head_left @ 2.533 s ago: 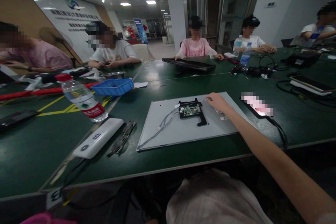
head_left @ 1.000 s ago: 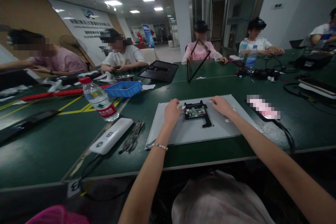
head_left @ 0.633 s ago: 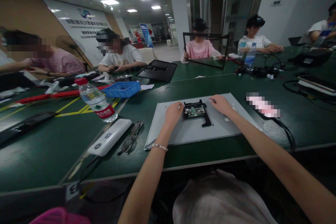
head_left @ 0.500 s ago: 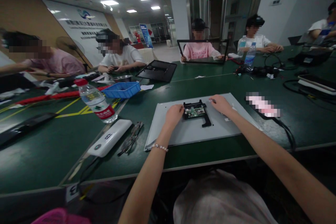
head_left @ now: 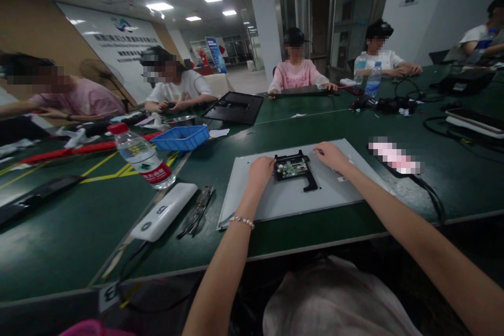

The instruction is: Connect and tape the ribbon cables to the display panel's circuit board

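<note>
A grey metal-backed panel (head_left: 252, 207) lies flat on the green table in front of me. On it rests a black plastic bracket (head_left: 311, 182) with a green circuit board (head_left: 293, 168) inside its frame and one arm reaching toward me. My left hand (head_left: 260, 172) is closed at the bracket's left edge, its fingertips against the frame. To the right of the bracket, apart from it, my right hand (head_left: 332, 155) is held over the panel with fingers pinched together. Something small and dark shows at those fingertips, too small to name.
Left of the panel lie eyeglasses (head_left: 197, 211), a white power bank (head_left: 164, 211) and a water bottle (head_left: 144, 160). Behind them is a blue tray (head_left: 181, 138). A pink-cased phone (head_left: 394, 155) with a cable lies at right. Several people sit around the table; a black cover (head_left: 234, 107) lies farther back.
My hands and the bracket stay nearly in place. Across the table, a person in pink has lowered a black rectangular frame from upright to flat. My view has shifted slightly.
</note>
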`<state>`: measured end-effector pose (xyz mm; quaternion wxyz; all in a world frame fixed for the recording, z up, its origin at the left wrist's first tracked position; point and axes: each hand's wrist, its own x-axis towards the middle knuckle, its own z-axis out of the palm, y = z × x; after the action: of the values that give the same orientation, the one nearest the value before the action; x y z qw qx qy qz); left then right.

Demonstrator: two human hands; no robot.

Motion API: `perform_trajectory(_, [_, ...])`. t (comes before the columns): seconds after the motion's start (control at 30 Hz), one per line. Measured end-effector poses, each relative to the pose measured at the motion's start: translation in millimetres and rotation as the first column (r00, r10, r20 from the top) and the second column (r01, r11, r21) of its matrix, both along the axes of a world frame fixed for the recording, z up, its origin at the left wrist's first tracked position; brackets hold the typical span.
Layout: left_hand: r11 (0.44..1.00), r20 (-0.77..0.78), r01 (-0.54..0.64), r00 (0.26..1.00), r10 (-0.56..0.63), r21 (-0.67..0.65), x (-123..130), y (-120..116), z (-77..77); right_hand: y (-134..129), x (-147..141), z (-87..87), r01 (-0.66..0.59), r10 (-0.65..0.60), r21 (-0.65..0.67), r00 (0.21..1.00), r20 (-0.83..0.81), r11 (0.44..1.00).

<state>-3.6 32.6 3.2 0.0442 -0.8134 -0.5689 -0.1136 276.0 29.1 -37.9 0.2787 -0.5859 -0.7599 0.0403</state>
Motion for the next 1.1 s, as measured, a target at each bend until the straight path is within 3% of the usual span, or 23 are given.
perform_trajectory(0.6, [0.998, -0.08, -0.061, 0.995, 0.061, 0.004, 5.6, -6.6, 7.9, 1.7, 0.0, -0.8, -0.043, 0.044, -0.018, 0.996, 0.073, 0.999])
perform_trajectory(0.93, [0.999, 0.002, -0.048, 0.999, 0.048, -0.003, 1.2, -7.3, 7.2, -0.8, -0.2, 1.7, -0.044, 0.046, -0.028, 0.997, 0.065, 0.999])
perform_trajectory(1.1, [0.995, -0.084, -0.08, 0.993, 0.085, 0.062, -1.3, -7.9, 12.4, -0.9, 1.1, 2.3, -0.048, 0.051, -0.038, 0.996, 0.069, 0.998])
